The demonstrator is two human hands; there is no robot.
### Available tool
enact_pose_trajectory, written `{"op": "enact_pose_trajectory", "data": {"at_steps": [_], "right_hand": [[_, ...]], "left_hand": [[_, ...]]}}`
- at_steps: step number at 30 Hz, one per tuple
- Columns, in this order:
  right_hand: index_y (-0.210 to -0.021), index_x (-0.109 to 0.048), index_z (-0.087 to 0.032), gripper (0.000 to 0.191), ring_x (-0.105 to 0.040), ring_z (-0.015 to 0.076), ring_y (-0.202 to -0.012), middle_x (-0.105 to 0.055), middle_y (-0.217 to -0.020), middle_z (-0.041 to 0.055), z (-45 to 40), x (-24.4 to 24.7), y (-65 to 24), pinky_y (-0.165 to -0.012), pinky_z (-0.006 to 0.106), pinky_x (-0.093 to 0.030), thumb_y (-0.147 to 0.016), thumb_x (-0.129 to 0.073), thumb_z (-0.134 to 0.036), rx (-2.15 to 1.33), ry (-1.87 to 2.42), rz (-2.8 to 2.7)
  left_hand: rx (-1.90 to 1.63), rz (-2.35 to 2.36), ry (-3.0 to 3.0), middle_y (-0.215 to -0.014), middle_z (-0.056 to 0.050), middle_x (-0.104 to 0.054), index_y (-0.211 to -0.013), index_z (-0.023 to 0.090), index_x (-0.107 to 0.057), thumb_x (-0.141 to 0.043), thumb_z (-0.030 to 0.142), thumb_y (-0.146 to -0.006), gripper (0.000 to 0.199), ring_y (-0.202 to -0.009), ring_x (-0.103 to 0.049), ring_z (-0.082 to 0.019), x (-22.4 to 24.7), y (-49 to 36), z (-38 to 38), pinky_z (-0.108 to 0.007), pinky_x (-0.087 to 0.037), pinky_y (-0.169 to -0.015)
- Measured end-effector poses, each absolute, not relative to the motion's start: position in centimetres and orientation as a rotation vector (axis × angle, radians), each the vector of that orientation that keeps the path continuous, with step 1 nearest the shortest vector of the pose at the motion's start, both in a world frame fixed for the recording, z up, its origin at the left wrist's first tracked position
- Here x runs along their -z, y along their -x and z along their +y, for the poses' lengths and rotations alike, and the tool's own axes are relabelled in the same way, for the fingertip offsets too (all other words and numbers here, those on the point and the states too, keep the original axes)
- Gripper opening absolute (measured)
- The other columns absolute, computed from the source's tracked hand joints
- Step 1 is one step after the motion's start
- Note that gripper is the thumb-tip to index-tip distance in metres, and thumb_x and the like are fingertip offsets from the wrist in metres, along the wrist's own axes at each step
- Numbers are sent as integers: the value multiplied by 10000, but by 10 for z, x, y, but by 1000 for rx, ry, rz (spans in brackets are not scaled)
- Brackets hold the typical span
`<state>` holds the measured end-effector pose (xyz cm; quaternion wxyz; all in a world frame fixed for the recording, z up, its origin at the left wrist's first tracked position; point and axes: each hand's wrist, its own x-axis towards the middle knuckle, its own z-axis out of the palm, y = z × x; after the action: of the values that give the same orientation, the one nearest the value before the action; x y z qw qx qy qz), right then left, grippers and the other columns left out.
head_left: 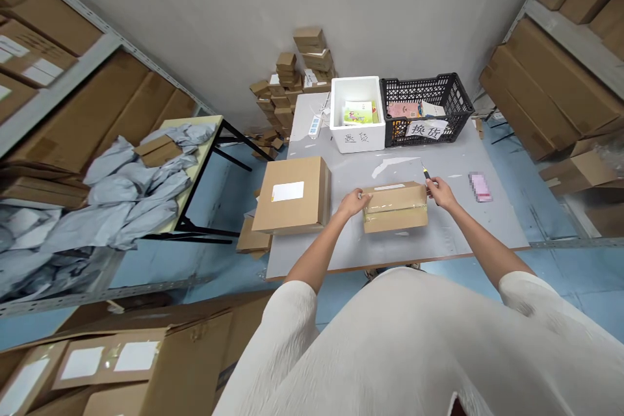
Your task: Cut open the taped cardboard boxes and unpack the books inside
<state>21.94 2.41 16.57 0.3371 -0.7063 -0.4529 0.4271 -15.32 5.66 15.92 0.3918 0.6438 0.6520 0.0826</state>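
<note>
A small brown cardboard box (394, 218) lies on the grey table in front of me, with clear tape running along its top seam. My left hand (354, 202) grips the box at its upper left corner, fingers closed on the edge. At the box's right end, my right hand (441, 193) is closed around a utility knife (426, 174) with a black and yellow handle. The blade points up and away from me. Whether the right fingers also touch the box, I cannot tell. A larger cardboard box (287, 198) with a white label stands to the left.
At the table's back stand a white foam bin (358, 141) and a black plastic crate (455, 123), both holding books or packets. A power strip (314, 127) lies left of the bin, a pink blurred item (480, 187) at right. Grey parcels (117, 185) cover a side table.
</note>
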Motion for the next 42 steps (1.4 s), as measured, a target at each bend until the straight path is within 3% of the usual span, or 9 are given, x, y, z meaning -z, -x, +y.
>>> {"op": "enact_pose_trajectory", "data": {"at_steps": [6, 9, 12, 18, 24, 30, 42], "right_hand": [[-1156, -642, -245, 519, -758, 251, -1077, -778, -1153, 101, 34, -152, -216, -921, 428, -669, -977, -611, -731, -1120, 1711, -1163], [-1272, -688, -225, 608, -716, 305, -1165, -751, -1261, 149, 33, -156, -219, -1037, 516, -616, -999, -539, -748, -931, 1767, -1325], [-1336, -719, -198, 656, -674, 344, -1247, -749, -1275, 171, 30, -167, -217, -1130, 536, -536, -1047, -434, -714, -735, 1782, -1518], [-1339, -756, -240, 492, -742, 304, -1063, -829, -1178, 93, 27, -195, -184, -960, 399, -568, -1093, -462, -549, -872, 1777, -1869], [-1414, -754, -274, 405, -721, 305, -1242, -795, -1393, 67, 39, -211, -144, -995, 361, -547, -1095, -543, -408, -778, 1680, -2416], [-1453, -748, -291, 435, -711, 300, -1233, -785, -1398, 78, 64, -216, -124, -924, 345, -539, -1118, -498, -413, -568, 1744, -2612], [-1423, -764, -295, 448, -711, 297, -1171, -806, -1278, 99, 78, -226, -109, -906, 321, -499, -1113, -535, -524, -540, 1672, -2766]], "left_hand": [[-417, 1608, -1534, -1336, -153, -785, -1674, 194, -443, -682, 425, -983, 767, -1190, -752, -313, -147, 137, 62, -410, -577, -1025], [-541, 1505, -1549, -1517, -168, -688, -1735, 230, -346, -738, 310, -911, 916, -1239, -732, -312, -135, 138, 61, -444, -585, -1070], [-622, 1454, -1614, -1630, -185, -580, -1731, 219, -377, -727, 272, -899, 904, -1272, -709, -312, -123, 142, 59, -476, -559, -1144], [-691, 1412, -1687, -1565, -153, -617, -1627, 223, -564, -704, 337, -953, 698, -1294, -685, -296, -104, 148, 59, -466, -539, -1184], [-747, 1382, -1514, -1621, -176, -592, -1664, 192, -533, -708, 341, -955, 745, -1321, -691, -286, -94, 142, 71, -437, -552, -1170], [-773, 1369, -1489, -1596, -164, -618, -1663, 192, -536, -733, 339, -942, 762, -1284, -701, -283, -89, 138, 77, -451, -559, -1168], [-796, 1362, -1497, -1541, -174, -635, -1652, 173, -547, -727, 283, -948, 735, -1246, -724, -283, -90, 135, 73, -448, -544, -1183]]}}
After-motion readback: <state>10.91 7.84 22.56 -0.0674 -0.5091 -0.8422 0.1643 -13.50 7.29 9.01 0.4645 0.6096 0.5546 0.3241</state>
